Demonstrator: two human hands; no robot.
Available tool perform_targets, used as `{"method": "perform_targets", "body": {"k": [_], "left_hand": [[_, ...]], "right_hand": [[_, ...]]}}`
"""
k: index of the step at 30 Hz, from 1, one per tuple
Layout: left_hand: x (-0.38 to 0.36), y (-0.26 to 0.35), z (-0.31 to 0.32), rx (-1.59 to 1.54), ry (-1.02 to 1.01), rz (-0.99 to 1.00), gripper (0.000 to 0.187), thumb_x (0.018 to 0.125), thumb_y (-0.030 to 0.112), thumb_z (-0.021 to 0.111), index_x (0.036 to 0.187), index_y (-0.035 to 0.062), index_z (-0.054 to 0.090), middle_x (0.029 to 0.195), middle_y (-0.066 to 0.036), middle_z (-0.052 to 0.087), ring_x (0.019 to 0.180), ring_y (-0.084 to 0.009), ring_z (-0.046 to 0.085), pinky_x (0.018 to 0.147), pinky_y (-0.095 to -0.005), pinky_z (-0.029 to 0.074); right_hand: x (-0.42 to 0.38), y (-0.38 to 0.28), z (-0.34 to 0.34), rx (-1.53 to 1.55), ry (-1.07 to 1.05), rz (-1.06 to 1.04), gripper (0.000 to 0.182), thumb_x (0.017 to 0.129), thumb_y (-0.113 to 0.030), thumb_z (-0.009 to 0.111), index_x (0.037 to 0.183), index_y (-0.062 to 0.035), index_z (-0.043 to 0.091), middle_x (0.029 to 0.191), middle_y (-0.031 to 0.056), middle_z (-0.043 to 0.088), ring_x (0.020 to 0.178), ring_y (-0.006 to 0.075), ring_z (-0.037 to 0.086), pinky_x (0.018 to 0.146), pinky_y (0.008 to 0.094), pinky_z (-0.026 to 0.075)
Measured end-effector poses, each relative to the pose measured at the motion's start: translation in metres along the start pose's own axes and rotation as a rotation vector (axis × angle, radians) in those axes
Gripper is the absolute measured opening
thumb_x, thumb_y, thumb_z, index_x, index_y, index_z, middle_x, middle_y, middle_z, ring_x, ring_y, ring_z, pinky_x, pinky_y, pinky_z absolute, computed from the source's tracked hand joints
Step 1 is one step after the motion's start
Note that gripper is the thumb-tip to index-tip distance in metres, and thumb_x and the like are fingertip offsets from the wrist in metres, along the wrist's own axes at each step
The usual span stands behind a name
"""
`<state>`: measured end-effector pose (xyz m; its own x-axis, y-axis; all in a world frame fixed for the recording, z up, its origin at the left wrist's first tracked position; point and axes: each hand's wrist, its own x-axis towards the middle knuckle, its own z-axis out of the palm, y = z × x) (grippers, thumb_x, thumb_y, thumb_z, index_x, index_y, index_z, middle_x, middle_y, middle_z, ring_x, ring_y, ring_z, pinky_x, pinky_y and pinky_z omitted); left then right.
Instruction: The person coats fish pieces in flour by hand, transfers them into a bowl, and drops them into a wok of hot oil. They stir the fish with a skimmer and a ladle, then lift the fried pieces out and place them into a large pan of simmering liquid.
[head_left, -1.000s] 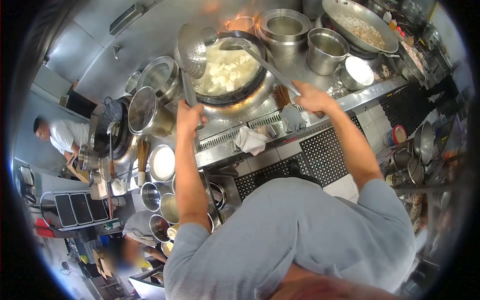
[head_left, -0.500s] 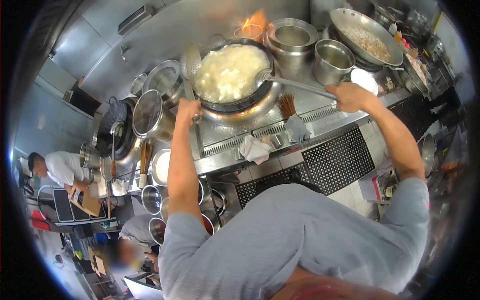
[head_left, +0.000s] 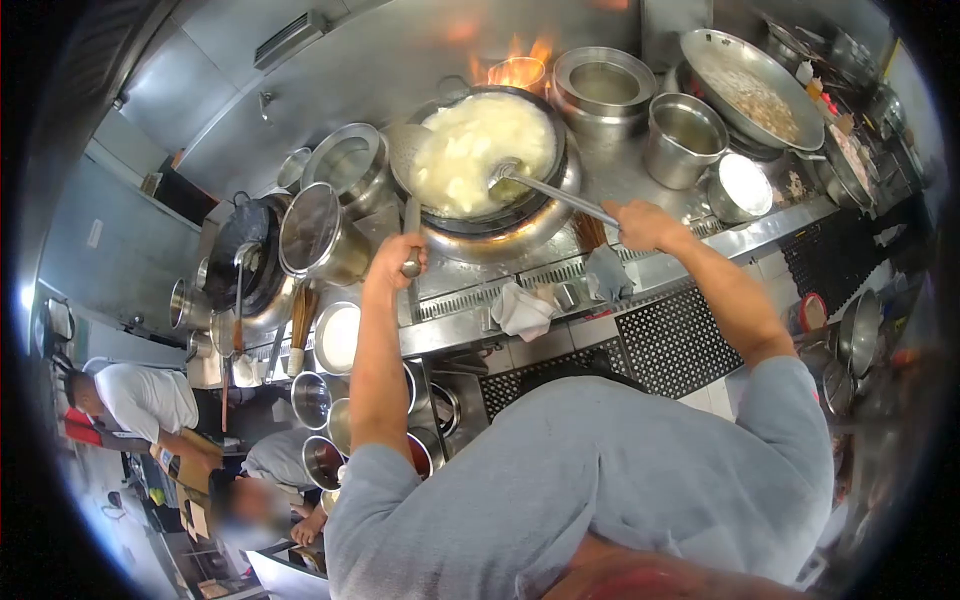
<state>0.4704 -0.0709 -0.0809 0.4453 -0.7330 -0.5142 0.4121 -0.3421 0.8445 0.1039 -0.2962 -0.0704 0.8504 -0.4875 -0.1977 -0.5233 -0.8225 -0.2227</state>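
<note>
A dark wok (head_left: 487, 222) sits on the round burner, full of foaming pale yellow liquid with light chunks (head_left: 470, 135) in it. My right hand (head_left: 645, 224) is wrapped round the end of a long-handled ladle (head_left: 562, 195), whose bowl dips into the foam at the wok's right side. In my left hand (head_left: 397, 262) is the handle of a perforated skimmer (head_left: 403, 152). The skimmer's round head lies over the left rim of the wok, partly in the foam.
Flames (head_left: 518, 70) rise behind the wok. Right of it stand a lidless pot (head_left: 600, 115), a metal pot of liquid (head_left: 685, 165), a white-filled container (head_left: 742, 188) and a large pan (head_left: 690, 45). Metal pots (head_left: 345, 245) stand to the left. Two people (head_left: 150, 400) work at lower left.
My right hand has moved left, pushing the ladle's bowl from the wok's right rim into the foam. The skimmer head sits closer over the foam. Flames behind look wider.
</note>
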Motion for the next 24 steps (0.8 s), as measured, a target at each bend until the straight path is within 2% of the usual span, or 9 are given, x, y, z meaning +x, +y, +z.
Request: {"method": "perform_targets", "body": {"k": [2,6,9,14,19,22,24], "left_hand": [[-0.007,-0.001,0.002,-0.012,0.007,0.003,0.006,0.076,0.002,0.056,0.076,-0.0017,0.051,0.059,-0.009,0.051,0.045,-0.0175,0.049,0.039,-0.0322,0.042],[-0.021,-0.004,0.004,-0.049,-0.017,0.01,0.011,0.075,0.002,0.056,0.081,-0.0016,0.047,0.061,-0.009,0.051,0.045,-0.0167,0.049,0.038,-0.0315,0.041],[-0.026,-0.011,0.003,-0.078,0.009,0.088,0.024,0.073,0.0,0.056,0.093,-0.002,0.042,0.063,-0.01,0.05,0.045,-0.0163,0.049,0.037,-0.0299,0.04],[-0.043,-0.008,0.013,-0.056,0.091,0.178,0.029,0.072,0.0,0.057,0.094,-0.0021,0.038,0.064,-0.011,0.049,0.044,-0.017,0.049,0.036,-0.0303,0.041],[-0.046,-0.007,0.032,0.003,0.204,0.238,0.03,0.072,0.001,0.057,0.094,-0.0024,0.037,0.064,-0.011,0.048,0.043,-0.0172,0.048,0.035,-0.0303,0.04],[-0.042,-0.001,0.052,0.051,0.271,0.265,0.029,0.072,0.001,0.057,0.093,-0.0022,0.036,0.065,-0.011,0.048,0.043,-0.017,0.048,0.034,-0.0303,0.039],[-0.039,0.004,0.069,0.122,0.342,0.274,0.029,0.072,0.001,0.057,0.093,-0.0021,0.036,0.065,-0.011,0.048,0.043,-0.0167,0.048,0.035,-0.0301,0.04]], "right_hand": [[0.01,-0.004,0.009,0.046,0.066,0.004,0.043,0.072,-0.008,0.052,0.115,-0.0038,0.046,0.083,0.0252,0.061,0.082,0.042,0.059,0.074,0.0493,0.046],[0.023,-0.015,0.025,0.112,0.054,0.013,0.045,0.072,-0.009,0.053,0.116,-0.0043,0.044,0.084,0.0254,0.061,0.083,0.0418,0.059,0.074,0.0494,0.046],[0.023,-0.028,0.032,0.179,0.041,0.048,0.045,0.073,-0.009,0.053,0.116,-0.0047,0.042,0.084,0.0264,0.061,0.082,0.0421,0.059,0.074,0.0496,0.046],[0.029,-0.048,0.059,0.353,0.126,0.07,0.042,0.073,-0.008,0.052,0.114,-0.0046,0.042,0.081,0.0274,0.061,0.079,0.0439,0.059,0.074,0.0497,0.046],[0.029,-0.051,0.068,0.526,0.124,0.089,0.049,0.074,-0.009,0.052,0.122,-0.0043,0.043,0.086,0.0289,0.06,0.082,0.0441,0.059,0.075,0.0481,0.046],[0.022,-0.058,0.036,0.69,0.082,0.049,0.046,0.075,-0.012,0.054,0.119,-0.0018,0.044,0.093,0.0299,0.059,0.09,0.0433,0.058,0.08,0.0471,0.046],[0.026,-0.053,0.026,0.764,0.07,0.039,0.045,0.075,-0.012,0.054,0.118,-0.0014,0.044,0.093,0.0297,0.059,0.088,0.0435,0.058,0.079,0.0472,0.045]]}}
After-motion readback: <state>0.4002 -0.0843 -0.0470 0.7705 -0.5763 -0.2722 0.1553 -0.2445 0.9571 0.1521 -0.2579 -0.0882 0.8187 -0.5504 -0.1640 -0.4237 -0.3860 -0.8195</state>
